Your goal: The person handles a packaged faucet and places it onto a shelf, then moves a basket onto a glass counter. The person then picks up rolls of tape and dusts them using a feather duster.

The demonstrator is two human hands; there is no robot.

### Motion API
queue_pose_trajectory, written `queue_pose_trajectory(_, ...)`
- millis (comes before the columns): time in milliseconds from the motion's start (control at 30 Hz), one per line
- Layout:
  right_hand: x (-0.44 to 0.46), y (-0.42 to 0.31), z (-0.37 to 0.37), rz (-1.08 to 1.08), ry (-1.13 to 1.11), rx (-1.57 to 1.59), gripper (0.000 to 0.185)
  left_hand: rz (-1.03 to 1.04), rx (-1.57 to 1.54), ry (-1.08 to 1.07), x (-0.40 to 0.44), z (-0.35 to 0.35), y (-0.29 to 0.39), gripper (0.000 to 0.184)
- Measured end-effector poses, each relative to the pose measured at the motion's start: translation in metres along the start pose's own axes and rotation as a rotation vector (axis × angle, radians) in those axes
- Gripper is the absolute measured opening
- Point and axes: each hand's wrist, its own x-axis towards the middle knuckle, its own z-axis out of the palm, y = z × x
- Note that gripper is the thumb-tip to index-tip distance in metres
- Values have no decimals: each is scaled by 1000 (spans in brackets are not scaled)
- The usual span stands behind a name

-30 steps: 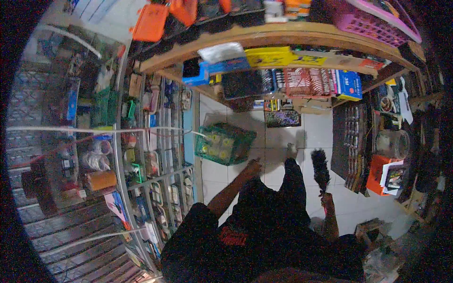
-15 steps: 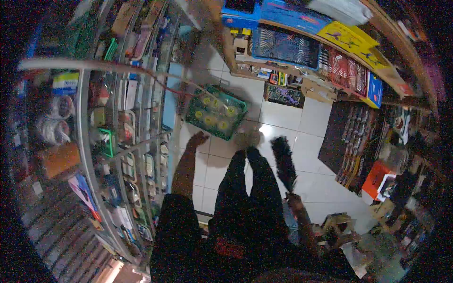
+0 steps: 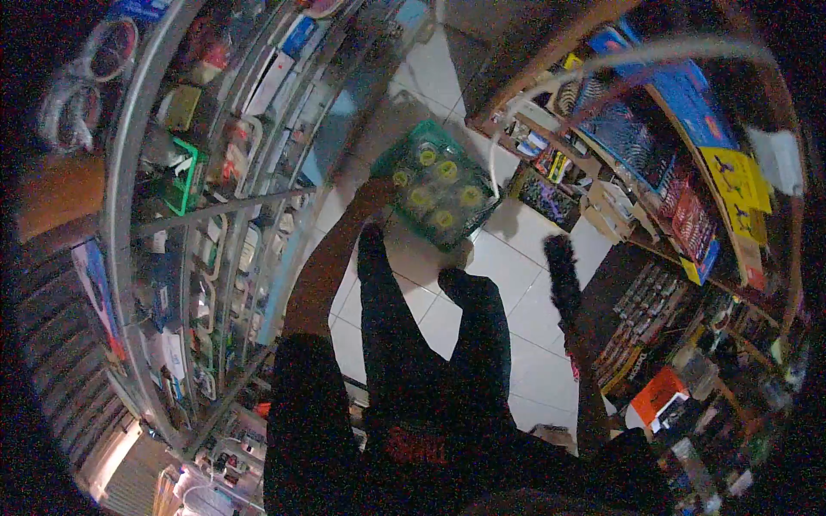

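Green crate (image 3: 423,230) is just ahead of the feet, on the tiled floor (image 3: 538,322) or just above it, can't tell which. Yellow-topped containers (image 3: 446,170) are packed in tops up, prob. so they don't tip. L hand (image 3: 372,198) is at the crate's left edge; too dark to tell if fingers are hooked on or only alongside. R hand (image 3: 574,339) is closed round the duster (image 3: 564,273), dark fluff fwd, well apart from the crate, prob. to keep dust off. Display case (image 3: 120,232) on L, shelf unit (image 3: 572,52) on R, prob. spaced for an aisle.
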Motion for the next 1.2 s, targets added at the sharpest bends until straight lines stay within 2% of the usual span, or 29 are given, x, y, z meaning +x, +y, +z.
queue_pose_trajectory(133, -9, 3, 9, -97, 31, 269, 44, 50, -36, 31, 14, 17, 25, 53)
queue_pose_trajectory(267, -22, 9, 91, -178, -107, 534, 56, -24, 56, 119, 30, 29, 61, 59)
queue_pose_trajectory(367, -50, -12, 168, -50, -75, 484, 55, -15, 83, 192, 51, 35, 85, 64)
queue_pose_trajectory(567, -96, -66, 297, 109, -100, 424, 53, 293, -96, 388, 63, 49, 124, 74)
queue_pose_trajectory(633, -103, -86, 317, 122, -98, 425, 52, 280, -51, 466, 60, 36, 125, 77)
queue_pose_trajectory(667, -102, -94, 328, 118, -101, 424, 52, 338, -96, 311, 58, 22, 119, 80)
queue_pose_trajectory(733, -109, -112, 342, 116, -95, 423, 51, 393, -151, 481, 50, 16, 118, 79)
queue_pose_trajectory(833, -115, -125, 354, 102, -88, 421, 50, 394, -519, 218, 31, -24, 108, 77)
queue_pose_trajectory(933, -119, -143, 359, 57, -84, 420, 49, 574, -506, 520, 5, -60, 102, 73)
queue_pose_trajectory(967, -124, -147, 359, 42, -84, 420, 49, 378, -744, 518, -7, -64, 109, 75)
queue_pose_trajectory(1033, -136, -151, 357, 27, -85, 412, 48, 214, -1061, 362, -17, -65, 112, 68)
queue_pose_trajectory(1133, -148, -161, 349, -11, -70, 392, 47, 334, -1101, 86, -35, -94, 98, 54)
queue_pose_trajectory(1200, -146, -167, 344, -43, -51, 373, 46, 474, -909, 144, -69, -122, 83, 53)
